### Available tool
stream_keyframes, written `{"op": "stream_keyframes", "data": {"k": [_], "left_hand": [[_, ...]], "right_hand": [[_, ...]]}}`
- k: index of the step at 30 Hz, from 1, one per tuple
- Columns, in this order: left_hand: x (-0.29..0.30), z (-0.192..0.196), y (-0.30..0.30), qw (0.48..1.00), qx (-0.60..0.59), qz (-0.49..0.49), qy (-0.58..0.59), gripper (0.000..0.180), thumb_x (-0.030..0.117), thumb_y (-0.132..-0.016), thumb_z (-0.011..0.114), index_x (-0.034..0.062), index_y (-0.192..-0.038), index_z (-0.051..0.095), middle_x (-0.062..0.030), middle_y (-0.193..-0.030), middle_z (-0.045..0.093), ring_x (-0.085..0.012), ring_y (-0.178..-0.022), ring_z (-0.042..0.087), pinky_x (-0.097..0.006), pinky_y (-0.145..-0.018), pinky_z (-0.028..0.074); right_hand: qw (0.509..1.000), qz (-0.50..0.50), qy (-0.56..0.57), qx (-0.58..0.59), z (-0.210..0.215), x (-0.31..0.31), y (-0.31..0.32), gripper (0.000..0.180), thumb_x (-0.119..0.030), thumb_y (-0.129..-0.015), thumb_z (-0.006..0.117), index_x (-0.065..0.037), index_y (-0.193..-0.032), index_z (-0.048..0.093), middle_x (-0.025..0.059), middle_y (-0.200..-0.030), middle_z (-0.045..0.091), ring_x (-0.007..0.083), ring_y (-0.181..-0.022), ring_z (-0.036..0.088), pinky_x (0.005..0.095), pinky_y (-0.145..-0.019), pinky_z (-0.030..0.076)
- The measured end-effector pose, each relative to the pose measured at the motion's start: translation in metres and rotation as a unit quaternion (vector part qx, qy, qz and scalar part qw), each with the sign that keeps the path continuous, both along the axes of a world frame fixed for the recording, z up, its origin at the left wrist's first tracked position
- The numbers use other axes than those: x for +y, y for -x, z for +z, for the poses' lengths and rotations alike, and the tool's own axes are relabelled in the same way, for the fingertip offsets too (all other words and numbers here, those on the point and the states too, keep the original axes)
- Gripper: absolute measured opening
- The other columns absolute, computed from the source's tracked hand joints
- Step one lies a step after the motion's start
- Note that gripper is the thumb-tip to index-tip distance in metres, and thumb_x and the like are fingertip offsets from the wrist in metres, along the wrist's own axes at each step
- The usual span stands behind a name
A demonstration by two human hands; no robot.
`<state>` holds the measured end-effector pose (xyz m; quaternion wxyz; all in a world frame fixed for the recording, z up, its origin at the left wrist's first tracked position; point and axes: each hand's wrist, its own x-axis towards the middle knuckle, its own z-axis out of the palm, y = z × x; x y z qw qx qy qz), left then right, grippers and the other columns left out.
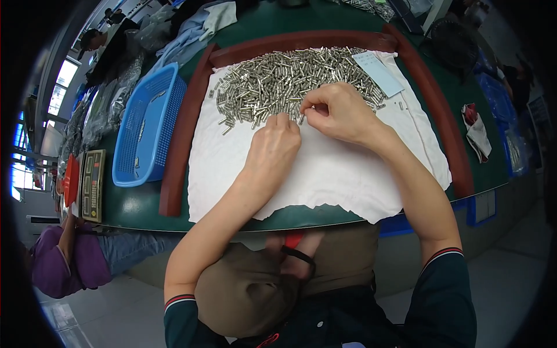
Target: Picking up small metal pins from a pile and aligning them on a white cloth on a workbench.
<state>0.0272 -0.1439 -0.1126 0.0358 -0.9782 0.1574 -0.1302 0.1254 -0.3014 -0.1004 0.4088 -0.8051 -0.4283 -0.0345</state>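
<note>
A wide heap of small silvery metal pins (261,81) lies on a white cloth (336,180). At the heap's near edge, my right hand (343,113) pinches one metal pin (301,119) between thumb and forefinger, its end pointing down. Just left of it, my left hand (275,142) rests with its fingers curled together against the front of the heap. Whatever those fingers hold, if anything, is hidden beneath them. A few stray pins lie apart from the heap on the cloth.
Dark red wooden rails (301,42) frame the cloth at left, back and right. A blue plastic basket (125,145) with a few pins stands left, near a scale (93,185). A pale blue card (378,74) lies on the heap's right side. Another person (69,255) is at far left.
</note>
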Motion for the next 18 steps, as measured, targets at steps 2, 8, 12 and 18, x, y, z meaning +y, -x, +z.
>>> {"op": "stream_keyframes", "data": {"k": [2, 8, 12, 18], "left_hand": [[0.001, -0.003, 0.001, 1.000, -0.007, -0.001, -0.002, 0.012, -0.001, -0.074, 0.059, -0.0030, -0.085, 0.057, -0.0141, -0.088, 0.055, -0.0291, -0.084, 0.060, -0.038, -0.068, 0.054], [0.007, -0.005, 0.000, 0.999, -0.011, -0.018, 0.037, 0.007, 0.002, -0.078, 0.060, -0.0020, -0.083, 0.057, -0.0138, -0.086, 0.054, -0.0295, -0.083, 0.060, -0.039, -0.067, 0.053], [0.004, -0.003, -0.005, 0.999, -0.004, -0.036, 0.036, 0.006, 0.002, -0.077, 0.059, -0.0019, -0.081, 0.058, -0.0138, -0.085, 0.055, -0.0294, -0.083, 0.060, -0.039, -0.067, 0.053], [0.010, 0.001, -0.007, 0.999, -0.005, -0.034, 0.002, 0.008, 0.001, -0.074, 0.058, -0.0027, -0.081, 0.059, -0.0137, -0.085, 0.057, -0.0284, -0.085, 0.061, -0.038, -0.070, 0.054]], "right_hand": [[1.000, -0.007, 0.004, -0.005, 0.000, 0.000, 0.000, 0.018, -0.011, -0.072, 0.061, 0.000, -0.082, 0.071, 0.0157, -0.070, 0.066, 0.0277, -0.062, 0.064, 0.0375, -0.060, 0.050], [1.000, -0.009, 0.023, -0.018, -0.001, 0.001, 0.004, 0.016, -0.012, -0.073, 0.058, -0.002, -0.076, 0.071, 0.0161, -0.068, 0.066, 0.0329, -0.065, 0.065, 0.0424, -0.066, 0.052], [0.999, -0.013, 0.031, -0.019, -0.002, -0.003, 0.003, 0.016, -0.011, -0.072, 0.058, -0.002, -0.075, 0.071, 0.0165, -0.067, 0.065, 0.0336, -0.064, 0.064, 0.0435, -0.066, 0.052], [0.999, 0.008, 0.042, -0.021, 0.002, 0.007, 0.002, 0.015, -0.008, -0.072, 0.060, 0.000, -0.081, 0.071, 0.0163, -0.070, 0.065, 0.0310, -0.066, 0.064, 0.0395, -0.063, 0.051]]}}
